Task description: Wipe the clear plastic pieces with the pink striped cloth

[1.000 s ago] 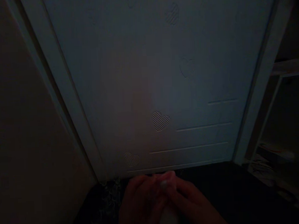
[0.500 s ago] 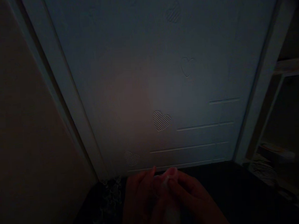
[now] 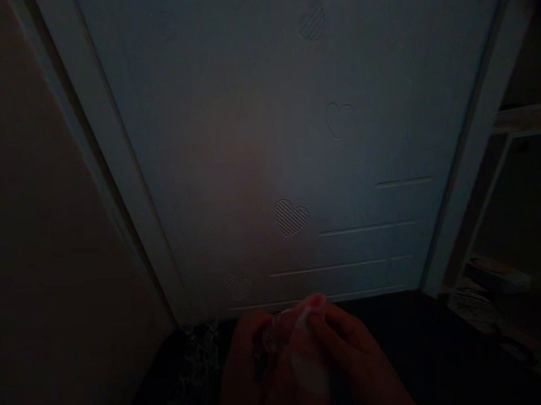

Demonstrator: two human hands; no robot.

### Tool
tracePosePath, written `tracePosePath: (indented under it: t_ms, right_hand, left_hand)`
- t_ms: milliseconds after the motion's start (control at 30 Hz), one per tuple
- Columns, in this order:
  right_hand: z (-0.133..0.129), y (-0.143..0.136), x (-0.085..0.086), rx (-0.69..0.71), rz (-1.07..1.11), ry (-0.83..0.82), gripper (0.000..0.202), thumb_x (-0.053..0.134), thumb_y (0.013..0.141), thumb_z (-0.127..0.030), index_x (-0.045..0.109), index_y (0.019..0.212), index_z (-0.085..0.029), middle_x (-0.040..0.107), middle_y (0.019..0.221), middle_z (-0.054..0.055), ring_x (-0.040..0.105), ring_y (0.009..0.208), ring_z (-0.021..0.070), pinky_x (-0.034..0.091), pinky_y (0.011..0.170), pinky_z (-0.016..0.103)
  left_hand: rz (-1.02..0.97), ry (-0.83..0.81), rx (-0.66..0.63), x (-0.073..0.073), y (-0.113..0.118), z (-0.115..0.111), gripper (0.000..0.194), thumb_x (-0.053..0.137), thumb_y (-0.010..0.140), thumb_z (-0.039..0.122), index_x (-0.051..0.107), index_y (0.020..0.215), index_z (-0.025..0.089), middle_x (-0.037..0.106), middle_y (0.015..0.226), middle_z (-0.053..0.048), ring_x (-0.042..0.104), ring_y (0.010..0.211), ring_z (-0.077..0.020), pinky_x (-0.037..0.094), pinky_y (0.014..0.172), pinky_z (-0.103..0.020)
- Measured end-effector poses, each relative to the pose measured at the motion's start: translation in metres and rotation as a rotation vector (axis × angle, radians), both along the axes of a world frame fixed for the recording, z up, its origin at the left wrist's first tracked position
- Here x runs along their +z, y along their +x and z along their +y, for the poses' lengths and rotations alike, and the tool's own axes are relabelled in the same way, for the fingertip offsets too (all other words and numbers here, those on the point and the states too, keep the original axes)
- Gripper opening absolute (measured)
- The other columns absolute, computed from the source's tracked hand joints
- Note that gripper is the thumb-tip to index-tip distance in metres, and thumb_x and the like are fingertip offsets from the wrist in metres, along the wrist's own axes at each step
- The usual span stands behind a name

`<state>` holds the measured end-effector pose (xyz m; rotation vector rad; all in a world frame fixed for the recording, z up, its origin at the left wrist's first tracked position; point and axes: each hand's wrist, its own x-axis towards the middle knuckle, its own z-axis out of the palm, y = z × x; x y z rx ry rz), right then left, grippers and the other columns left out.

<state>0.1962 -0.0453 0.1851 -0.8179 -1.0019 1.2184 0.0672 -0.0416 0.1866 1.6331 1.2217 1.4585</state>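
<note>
The picture is very dark. A pink and white piece of cloth (image 3: 308,357) hangs between my hands at the bottom middle, its rolled pink edge on top. My right hand (image 3: 357,352) pinches the cloth near that edge, with the thumb in front. On the other side, my left hand (image 3: 246,355) is curled against the cloth, its fingers mostly hidden in shadow. Something small and shiny, too dim to make out, shows beside the left fingers.
Ahead stands a pale panel (image 3: 232,168) with engraved hearts and lines. Below it lies a dark surface with a faint light pattern (image 3: 201,357) at left. A brownish wall (image 3: 50,238) rises at left. Shelves (image 3: 532,131) with papers (image 3: 498,272) are at right.
The cloth's pink edge has risen slightly and more of the cloth shows. My left fingers have drawn down and left from the top of the cloth. My right hand has barely moved.
</note>
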Motion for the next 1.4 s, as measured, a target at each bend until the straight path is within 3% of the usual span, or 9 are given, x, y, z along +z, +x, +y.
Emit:
tracePosePath:
  t_ms: [133, 367, 567, 867, 1033, 1200, 1400]
  right_hand:
    - [0.004, 0.002, -0.004, -0.065, 0.038, -0.009, 0.035, 0.071, 0.073, -0.052, 0.075, 0.081, -0.019, 0.072, 0.071, 0.002, 0.064, 0.066, 0.0170, 0.050, 0.062, 0.024]
    - [0.004, 0.005, -0.005, -0.134, 0.061, 0.010, 0.033, 0.069, 0.075, -0.052, 0.075, 0.082, -0.020, 0.074, 0.076, 0.003, 0.066, 0.068, 0.0175, 0.052, 0.065, 0.025]
    - [0.002, 0.001, 0.000, -0.119, -0.026, 0.059, 0.034, 0.070, 0.074, -0.053, 0.076, 0.082, -0.021, 0.075, 0.078, 0.005, 0.068, 0.073, 0.0214, 0.054, 0.068, 0.029]
    - [-0.001, 0.005, -0.004, 0.033, -0.202, 0.241, 0.030, 0.057, 0.087, -0.048, 0.072, 0.107, -0.031, 0.073, 0.106, 0.004, 0.066, 0.094, 0.0221, 0.052, 0.087, 0.032]
    - [0.003, 0.008, -0.008, -0.014, -0.198, 0.270, 0.033, 0.049, 0.090, -0.049, 0.076, 0.099, -0.031, 0.075, 0.097, 0.004, 0.068, 0.087, 0.0217, 0.053, 0.086, 0.033]
    - [0.005, 0.005, -0.007, -0.102, -0.195, 0.291, 0.016, 0.070, 0.078, -0.041, 0.078, 0.077, -0.028, 0.074, 0.092, 0.005, 0.067, 0.085, 0.0211, 0.054, 0.080, 0.032]
    - [0.005, 0.006, -0.010, -0.174, -0.296, 0.315, 0.010, 0.073, 0.076, -0.032, 0.076, 0.082, -0.026, 0.071, 0.094, 0.006, 0.066, 0.089, 0.0220, 0.052, 0.082, 0.033]
  left_hand:
    - [0.011, 0.167, -0.084, -0.006, -0.004, 0.008, 0.011, 0.060, 0.076, 0.029, 0.061, 0.087, 0.027, 0.063, 0.082, 0.002, 0.060, 0.070, -0.0141, 0.051, 0.059, -0.021]
    - [0.136, 0.383, -0.105, -0.019, -0.006, 0.018, 0.023, 0.061, 0.076, 0.016, 0.063, 0.094, 0.030, 0.064, 0.087, 0.003, 0.060, 0.075, -0.0139, 0.049, 0.071, -0.024]
    - [0.228, 0.313, -0.095, -0.019, -0.011, 0.023, 0.021, 0.062, 0.079, 0.023, 0.066, 0.100, 0.025, 0.070, 0.094, -0.003, 0.066, 0.084, -0.0190, 0.053, 0.074, -0.029]
    - [0.228, 0.258, -0.104, -0.015, -0.020, 0.026, 0.026, 0.062, 0.082, 0.030, 0.066, 0.108, 0.026, 0.073, 0.102, -0.004, 0.069, 0.090, -0.0186, 0.056, 0.079, -0.028]
    - [0.000, 0.147, -0.121, -0.014, -0.012, 0.018, 0.024, 0.062, 0.081, 0.035, 0.068, 0.104, 0.030, 0.072, 0.103, -0.001, 0.067, 0.093, -0.0182, 0.054, 0.078, -0.026]
    - [-0.133, 0.022, -0.194, -0.007, -0.004, 0.008, 0.026, 0.067, 0.077, 0.040, 0.070, 0.100, 0.028, 0.072, 0.102, -0.003, 0.068, 0.093, -0.0194, 0.055, 0.077, -0.025]
    - [-0.228, -0.036, -0.244, -0.008, -0.003, 0.006, 0.032, 0.065, 0.078, 0.038, 0.065, 0.108, 0.026, 0.073, 0.106, -0.005, 0.070, 0.094, -0.0225, 0.058, 0.077, -0.028]
